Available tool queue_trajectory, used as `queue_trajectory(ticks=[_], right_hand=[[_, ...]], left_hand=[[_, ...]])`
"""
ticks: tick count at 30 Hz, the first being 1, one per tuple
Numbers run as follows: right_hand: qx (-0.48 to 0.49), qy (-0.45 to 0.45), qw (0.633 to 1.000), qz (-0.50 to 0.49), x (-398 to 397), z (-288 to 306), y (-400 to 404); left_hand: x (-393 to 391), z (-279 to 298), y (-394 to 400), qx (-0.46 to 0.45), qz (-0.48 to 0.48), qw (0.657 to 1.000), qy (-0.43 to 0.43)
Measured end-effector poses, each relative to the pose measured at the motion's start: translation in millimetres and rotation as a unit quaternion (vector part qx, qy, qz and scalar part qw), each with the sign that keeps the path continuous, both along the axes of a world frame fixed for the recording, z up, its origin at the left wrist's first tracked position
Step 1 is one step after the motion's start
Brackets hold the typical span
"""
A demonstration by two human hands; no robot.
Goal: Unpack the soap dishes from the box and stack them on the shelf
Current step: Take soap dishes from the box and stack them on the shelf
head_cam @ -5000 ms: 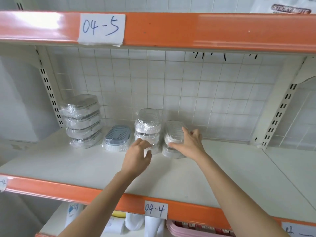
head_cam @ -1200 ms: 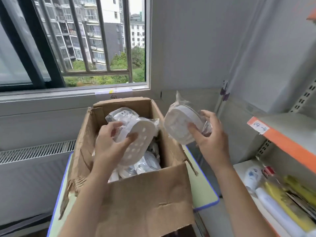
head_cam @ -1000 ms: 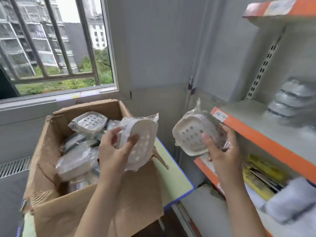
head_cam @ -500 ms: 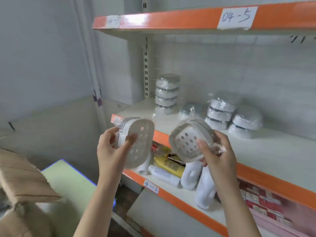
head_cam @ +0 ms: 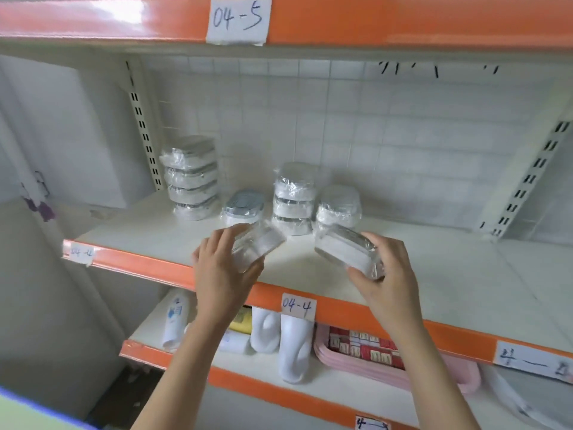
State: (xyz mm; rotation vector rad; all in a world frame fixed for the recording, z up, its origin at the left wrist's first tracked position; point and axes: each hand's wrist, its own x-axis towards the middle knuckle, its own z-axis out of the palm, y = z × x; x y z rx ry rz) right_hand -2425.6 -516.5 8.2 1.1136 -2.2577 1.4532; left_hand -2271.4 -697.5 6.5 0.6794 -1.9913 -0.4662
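Note:
My left hand (head_cam: 223,274) grips a plastic-wrapped white soap dish (head_cam: 259,245), tilted, over the front of the white shelf (head_cam: 465,274) labelled 04-4. My right hand (head_cam: 390,280) grips a second wrapped soap dish (head_cam: 344,249), also tilted, just in front of the stacks. On the shelf stand a stack of several wrapped dishes (head_cam: 190,178) at the left, a single grey-topped dish (head_cam: 243,207), a stack of three (head_cam: 294,198) and a shorter stack (head_cam: 339,207). The box is out of view.
An orange beam (head_cam: 372,20) labelled 04-5 runs overhead. A slotted upright (head_cam: 142,125) stands at the left, a slanted bracket (head_cam: 527,178) at the right. The shelf below holds white bottles (head_cam: 294,346), a tube and a pink tray (head_cam: 403,364). A green table corner (head_cam: 31,414) shows at bottom left.
I have turned from the box to face the shelf squarely. Both hands have carried their soap dishes up and forward to just above the shelf, close to the stacks.

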Motion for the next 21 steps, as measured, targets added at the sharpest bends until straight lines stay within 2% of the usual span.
queue_trajectory(ticks=[4, 8, 14, 17, 21], right_hand=[[0.144, 0.086, 0.986, -0.02, -13.2, -14.0, 2.3], [0.215, 0.049, 0.975, -0.005, -19.4, -22.2, 0.4], [0.221, 0.006, 0.975, -0.011, -18.5, -22.7, -3.8], [0.227, 0.003, 0.973, -0.051, -14.6, -18.5, -15.0], [0.29, 0.005, 0.95, -0.12, -8.7, -10.8, -39.6]], left_hand=[[-26.7, -11.2, -10.5, -0.069, -0.015, 0.992, -0.1], [-41.4, -27.9, -23.6, -0.094, -0.072, 0.973, -0.199], [-36.2, -29.3, -36.8, -0.019, -0.133, 0.972, -0.192], [-33.9, -27.8, -46.3, -0.007, -0.131, 0.973, -0.191], [-35.1, -27.3, -53.1, 0.0, -0.142, 0.969, -0.201]])
